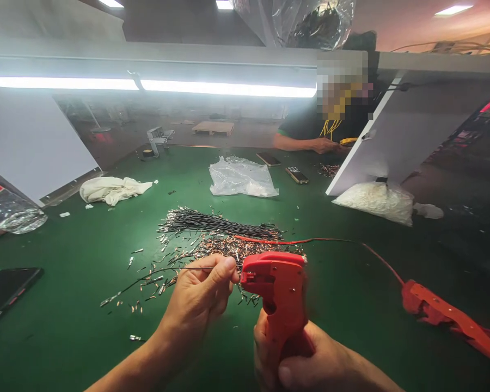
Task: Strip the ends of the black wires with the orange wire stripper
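Observation:
Between thumb and fingers, my left hand (206,288) pinches a thin black wire (147,276), whose terminal end trails out to the left. My right hand (294,354) is wrapped round the handles of a red wire stripper (283,294). The tool's jaw is right beside my left fingertips; whether the wire's end is inside it is hidden. Behind them lies a heap of short wire scraps (224,247) with copper and orange bits. A bundle of black wires (212,222) with metal terminals rests just beyond the heap.
A second red tool (441,316) lies at right, a red strip (298,240) running towards it. Clear plastic bag (240,177), two phones (297,175), white cloth (112,189), a filled bag (378,198) and dark tablet-like device (8,294) surround. A co-worker (310,130) sits opposite.

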`<state>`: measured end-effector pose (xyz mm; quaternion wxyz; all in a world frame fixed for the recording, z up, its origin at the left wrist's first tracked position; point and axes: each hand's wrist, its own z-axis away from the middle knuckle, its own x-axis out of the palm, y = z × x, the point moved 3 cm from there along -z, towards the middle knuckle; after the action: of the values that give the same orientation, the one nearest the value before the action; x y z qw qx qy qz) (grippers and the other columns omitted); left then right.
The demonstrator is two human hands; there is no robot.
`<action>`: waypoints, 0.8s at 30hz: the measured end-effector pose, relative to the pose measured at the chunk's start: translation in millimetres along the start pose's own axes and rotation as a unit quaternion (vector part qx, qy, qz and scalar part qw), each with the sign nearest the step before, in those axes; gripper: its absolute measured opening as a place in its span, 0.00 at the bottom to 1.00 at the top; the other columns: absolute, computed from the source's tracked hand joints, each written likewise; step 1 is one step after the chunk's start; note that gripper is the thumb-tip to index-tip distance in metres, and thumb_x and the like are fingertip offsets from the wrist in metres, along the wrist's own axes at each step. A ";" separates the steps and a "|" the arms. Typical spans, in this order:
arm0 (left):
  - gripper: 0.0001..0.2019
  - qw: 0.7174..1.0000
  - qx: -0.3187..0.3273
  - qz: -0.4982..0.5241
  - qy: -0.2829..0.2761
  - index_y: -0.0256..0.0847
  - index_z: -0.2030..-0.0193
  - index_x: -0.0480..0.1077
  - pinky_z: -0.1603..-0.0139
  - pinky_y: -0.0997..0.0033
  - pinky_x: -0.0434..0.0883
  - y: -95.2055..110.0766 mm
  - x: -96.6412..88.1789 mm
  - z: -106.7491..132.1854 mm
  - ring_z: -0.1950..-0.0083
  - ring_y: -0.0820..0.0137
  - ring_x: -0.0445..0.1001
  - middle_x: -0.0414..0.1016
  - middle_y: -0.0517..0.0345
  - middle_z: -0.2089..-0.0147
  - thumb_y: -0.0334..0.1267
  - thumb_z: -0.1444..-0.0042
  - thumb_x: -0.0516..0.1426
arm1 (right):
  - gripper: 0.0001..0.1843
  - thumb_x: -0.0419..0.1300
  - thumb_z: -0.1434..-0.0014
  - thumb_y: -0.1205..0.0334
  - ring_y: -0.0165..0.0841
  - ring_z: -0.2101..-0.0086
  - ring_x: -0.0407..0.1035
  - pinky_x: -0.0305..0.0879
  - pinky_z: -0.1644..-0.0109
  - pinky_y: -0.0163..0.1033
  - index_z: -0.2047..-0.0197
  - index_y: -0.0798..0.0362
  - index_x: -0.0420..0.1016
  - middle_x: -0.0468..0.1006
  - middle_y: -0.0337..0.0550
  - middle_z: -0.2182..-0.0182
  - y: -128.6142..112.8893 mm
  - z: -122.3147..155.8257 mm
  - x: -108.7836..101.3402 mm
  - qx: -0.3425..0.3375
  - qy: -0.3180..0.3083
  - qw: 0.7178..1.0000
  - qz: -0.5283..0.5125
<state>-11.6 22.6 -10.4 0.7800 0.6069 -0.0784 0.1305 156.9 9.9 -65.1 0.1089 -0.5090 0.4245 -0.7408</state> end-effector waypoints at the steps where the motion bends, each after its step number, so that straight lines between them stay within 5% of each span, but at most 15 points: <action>1: 0.21 1.000 -0.006 0.002 -0.001 0.38 0.76 0.66 0.83 0.79 0.43 0.1 -0.1 0.3 0.82 0.83 0.45 0.54 0.68 0.82 0.55 0.50 0.63 | 0.17 0.71 0.57 0.63 0.27 0.74 0.66 0.58 0.69 0.33 0.66 0.57 0.71 0.75 0.38 0.75 -1.0 -0.5 0.0 0.000 0.001 1.000 0.007; 24: 0.22 0.999 -0.041 0.015 -0.030 0.38 0.79 0.66 0.81 0.76 0.39 5.8 0.6 -0.9 0.82 0.83 0.42 0.55 0.68 0.83 0.55 0.55 0.65 | 0.17 0.71 0.54 0.61 0.27 0.75 0.65 0.60 0.69 0.33 0.64 0.57 0.70 0.73 0.38 0.75 10.6 -2.5 -4.5 -0.028 -0.011 0.999 -0.021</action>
<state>-12.8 24.9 -5.0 0.7998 0.5765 -0.1162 0.1205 153.9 7.4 -76.2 0.0844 -0.5290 0.4329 -0.7250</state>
